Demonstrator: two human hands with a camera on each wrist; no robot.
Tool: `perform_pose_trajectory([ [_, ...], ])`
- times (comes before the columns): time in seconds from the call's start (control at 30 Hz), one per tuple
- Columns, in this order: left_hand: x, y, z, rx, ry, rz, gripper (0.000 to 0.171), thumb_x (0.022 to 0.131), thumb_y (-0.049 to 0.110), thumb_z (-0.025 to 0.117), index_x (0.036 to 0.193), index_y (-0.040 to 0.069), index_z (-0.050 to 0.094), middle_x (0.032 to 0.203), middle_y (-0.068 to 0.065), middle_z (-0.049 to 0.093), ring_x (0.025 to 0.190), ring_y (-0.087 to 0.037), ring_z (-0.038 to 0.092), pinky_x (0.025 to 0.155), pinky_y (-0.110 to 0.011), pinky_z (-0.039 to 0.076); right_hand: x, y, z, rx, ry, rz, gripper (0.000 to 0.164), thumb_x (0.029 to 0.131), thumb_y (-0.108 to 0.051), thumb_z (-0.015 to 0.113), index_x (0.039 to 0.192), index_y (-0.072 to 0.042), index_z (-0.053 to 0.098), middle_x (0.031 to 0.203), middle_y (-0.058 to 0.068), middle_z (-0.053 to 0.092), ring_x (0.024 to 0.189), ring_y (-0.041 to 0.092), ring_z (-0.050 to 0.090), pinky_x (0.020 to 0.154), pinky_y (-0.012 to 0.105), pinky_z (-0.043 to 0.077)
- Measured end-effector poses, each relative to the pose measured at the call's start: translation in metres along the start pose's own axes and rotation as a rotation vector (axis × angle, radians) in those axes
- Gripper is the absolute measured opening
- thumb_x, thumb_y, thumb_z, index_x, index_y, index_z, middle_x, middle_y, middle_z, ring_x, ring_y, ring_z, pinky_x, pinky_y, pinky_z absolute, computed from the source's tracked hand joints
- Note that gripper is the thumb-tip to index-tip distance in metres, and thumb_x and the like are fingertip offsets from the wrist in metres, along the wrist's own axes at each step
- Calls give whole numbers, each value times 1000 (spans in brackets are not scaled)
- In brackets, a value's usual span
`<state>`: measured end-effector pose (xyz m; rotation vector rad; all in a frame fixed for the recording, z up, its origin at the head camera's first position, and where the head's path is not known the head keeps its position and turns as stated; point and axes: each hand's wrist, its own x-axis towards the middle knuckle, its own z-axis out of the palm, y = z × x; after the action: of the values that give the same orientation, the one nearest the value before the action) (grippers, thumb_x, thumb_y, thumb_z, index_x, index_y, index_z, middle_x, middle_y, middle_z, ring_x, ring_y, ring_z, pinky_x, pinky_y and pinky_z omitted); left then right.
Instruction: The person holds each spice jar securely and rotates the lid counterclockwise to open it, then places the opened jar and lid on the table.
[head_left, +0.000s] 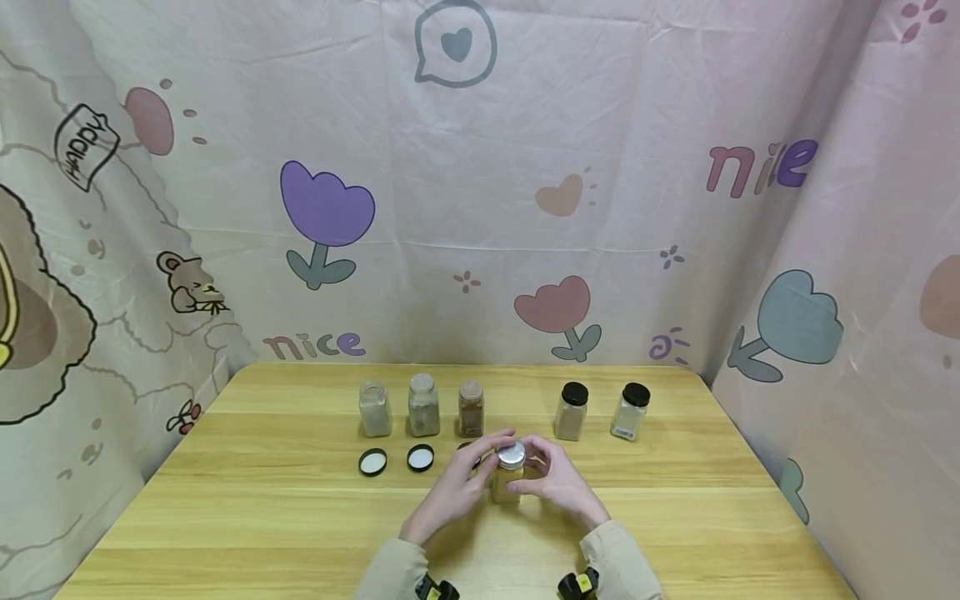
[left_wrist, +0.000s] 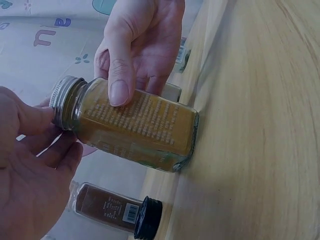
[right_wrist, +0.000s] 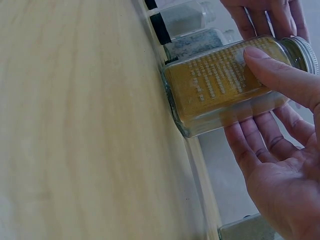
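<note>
Both hands are at a square glass spice jar [head_left: 507, 485] of yellow-brown powder, upright on the table in front. The left hand [head_left: 459, 485] pinches its silver lid [left_wrist: 62, 102] between thumb and fingers, as the left wrist view shows. Around the jar's body is the right hand [head_left: 561, 485], its thumb pressed on the printed side and its fingers behind the glass [right_wrist: 215, 85]. The jar's base rests at the tabletop. Partly behind the left hand lies a black cap [head_left: 467, 447].
Three jars without black caps stand behind to the left: a pale one [head_left: 375, 410], a greyish one [head_left: 424, 407] and a brown one [head_left: 471, 410]. Two black-capped jars [head_left: 572, 412] [head_left: 630, 412] stand behind to the right. Two upturned black caps [head_left: 372, 462] [head_left: 421, 457] lie at left.
</note>
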<state>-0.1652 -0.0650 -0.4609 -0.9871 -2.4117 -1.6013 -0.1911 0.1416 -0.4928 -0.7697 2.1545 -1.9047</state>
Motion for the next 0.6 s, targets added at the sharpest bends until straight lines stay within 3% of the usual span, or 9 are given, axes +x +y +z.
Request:
perform_pose_trajectory([
  [0.23, 1, -3, 2, 64, 58, 54, 31, 103, 12, 53, 131, 3, 62, 136, -17, 63, 127, -36, 60, 110, -49, 50, 0, -1, 0, -1, 5, 2, 57, 77, 0, 82, 127, 8, 55, 123, 23, 62, 107, 3, 64, 104, 14, 49],
  [0.47, 0, -1, 3, 100, 110, 14, 32, 99, 18, 63, 128, 6, 64, 129, -10, 63, 121, -31, 60, 108, -47, 50, 0, -1, 0, -2, 1, 6, 58, 77, 0, 81, 128, 8, 54, 125, 26, 61, 108, 3, 63, 104, 14, 49],
  [0.6, 0, 0, 3, 92, 109, -1, 33, 99, 21, 64, 130, 7, 63, 132, -9, 61, 124, -30, 59, 109, -50, 49, -1, -1, 0, 0, -1, 13, 58, 78, 1, 81, 128, 8, 54, 126, 26, 60, 109, 2, 63, 104, 14, 49],
])
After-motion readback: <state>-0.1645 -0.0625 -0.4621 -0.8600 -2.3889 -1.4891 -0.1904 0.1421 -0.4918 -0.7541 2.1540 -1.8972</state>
